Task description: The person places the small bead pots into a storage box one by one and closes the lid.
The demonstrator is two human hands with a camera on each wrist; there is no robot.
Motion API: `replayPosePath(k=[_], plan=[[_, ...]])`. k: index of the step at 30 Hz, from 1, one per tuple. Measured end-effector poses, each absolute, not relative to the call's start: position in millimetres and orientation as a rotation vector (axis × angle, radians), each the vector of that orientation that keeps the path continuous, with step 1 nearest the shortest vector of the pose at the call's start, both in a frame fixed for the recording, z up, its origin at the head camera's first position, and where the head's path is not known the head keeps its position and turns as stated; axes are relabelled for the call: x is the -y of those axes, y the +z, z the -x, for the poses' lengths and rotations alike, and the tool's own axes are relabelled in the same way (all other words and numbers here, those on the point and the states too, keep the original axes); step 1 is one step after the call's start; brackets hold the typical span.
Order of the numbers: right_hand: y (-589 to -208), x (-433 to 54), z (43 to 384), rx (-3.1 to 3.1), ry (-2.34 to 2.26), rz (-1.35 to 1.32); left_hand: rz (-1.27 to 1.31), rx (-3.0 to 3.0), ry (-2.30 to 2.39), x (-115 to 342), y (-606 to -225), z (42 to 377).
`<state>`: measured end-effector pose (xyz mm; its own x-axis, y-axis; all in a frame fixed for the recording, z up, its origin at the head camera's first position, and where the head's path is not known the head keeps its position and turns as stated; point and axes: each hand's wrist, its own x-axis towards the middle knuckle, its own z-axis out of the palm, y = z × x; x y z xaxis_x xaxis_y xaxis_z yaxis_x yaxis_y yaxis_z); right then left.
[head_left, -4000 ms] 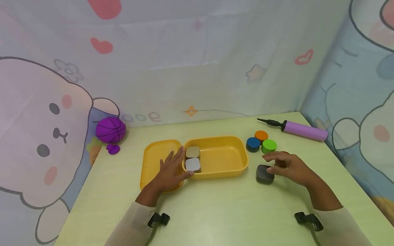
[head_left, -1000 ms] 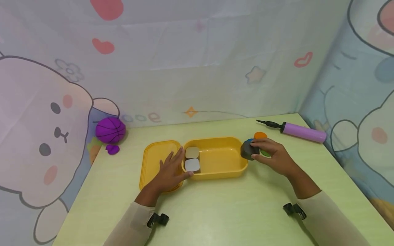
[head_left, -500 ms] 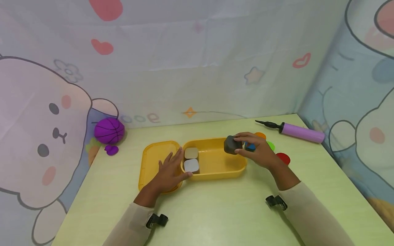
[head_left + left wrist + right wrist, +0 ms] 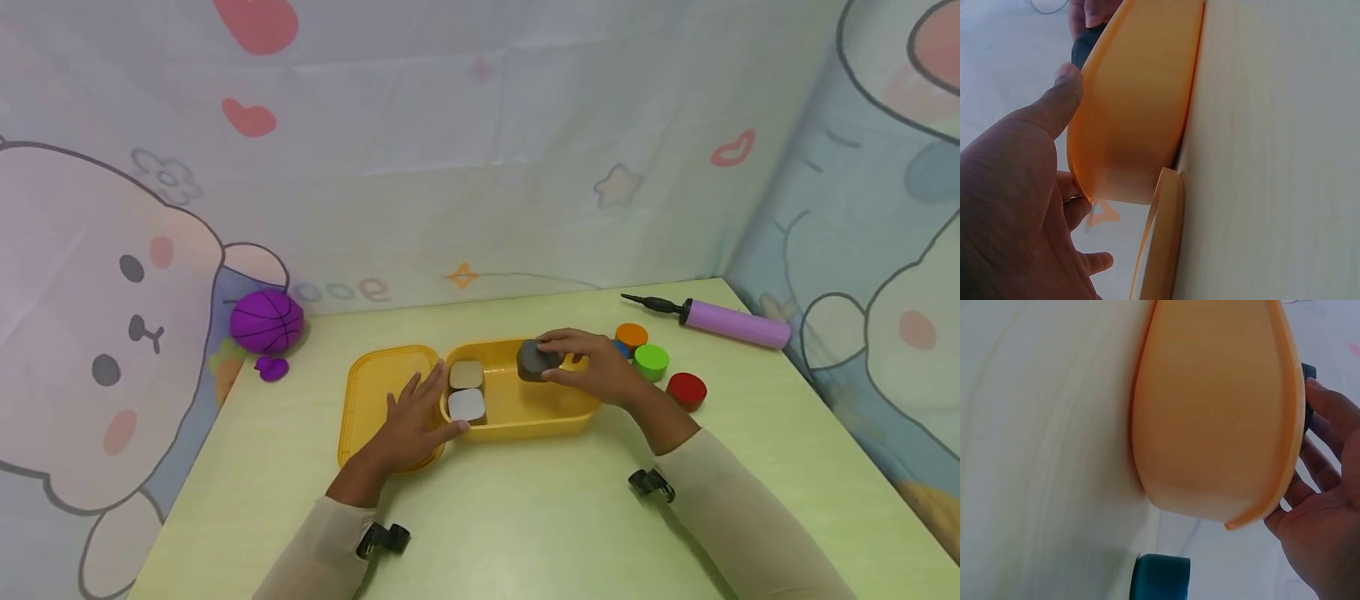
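Note:
My right hand [image 4: 600, 367] pinches a dark grey rounded-square block [image 4: 534, 363] between thumb and fingers, over the middle of the yellow plastic box [image 4: 536, 428]. Only a sliver of that dark block [image 4: 1309, 372] shows past the rim in the right wrist view. With fingers spread, my left hand [image 4: 411, 423] rests on the box's left end, its thumb on the near rim [image 4: 1075, 103]. Inside, at the left end, sit a beige block [image 4: 467, 374] and a white block [image 4: 467, 405]. The yellow lid [image 4: 367, 404] lies to the left, partly under my left hand.
Right of the box are orange [image 4: 632, 336], green [image 4: 651, 361], red [image 4: 686, 391] and blue [image 4: 622, 348] round pieces, the blue mostly hidden. A purple hand pump [image 4: 738, 324] lies behind them. A purple ball [image 4: 267, 322] and small purple duck [image 4: 272, 368] stand far left.
My right hand has taken hold of the dark grey block from the table, lifted it and carried it left over the box. My left hand keeps its place on the box.

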<state>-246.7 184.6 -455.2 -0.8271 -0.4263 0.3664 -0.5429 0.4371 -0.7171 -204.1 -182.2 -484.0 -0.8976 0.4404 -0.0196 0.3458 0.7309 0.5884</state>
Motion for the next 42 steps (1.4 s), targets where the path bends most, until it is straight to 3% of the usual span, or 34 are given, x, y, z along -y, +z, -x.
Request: replayPosePath(k=[42], plan=[[-472, -130, 278, 2.934, 1.322, -0.729, -0.624, -2.773, 0.907, 183, -486, 203]])
